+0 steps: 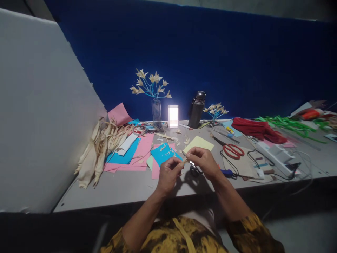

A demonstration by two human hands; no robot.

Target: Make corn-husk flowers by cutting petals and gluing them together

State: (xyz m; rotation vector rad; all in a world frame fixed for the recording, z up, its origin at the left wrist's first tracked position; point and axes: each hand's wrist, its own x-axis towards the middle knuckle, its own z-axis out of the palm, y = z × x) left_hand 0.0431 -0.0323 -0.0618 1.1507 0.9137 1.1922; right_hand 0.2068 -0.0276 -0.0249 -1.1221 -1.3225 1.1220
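Observation:
Both hands are raised over the front of the table, fingertips close together. A small pale strip of dried corn husk (185,160) is pinched between them. My left hand (169,174) grips its left end with thumb and forefinger. From the other side, my right hand (204,162) pinches the same strip, its fingers partly hiding it. Black-handled scissors (194,171) lie just below the right hand. Blue paper (162,154) with husk scraps on it is left of the hands, and a yellow sheet (200,143) lies behind them.
A pile of corn husks (92,158) is at the left by a white panel. Husk flowers stand in a glass vase (156,112), near a dark flask (197,110). Red-handled scissors (233,151), a glue gun (226,173), red cloth (256,129) and a power strip (276,158) lie right.

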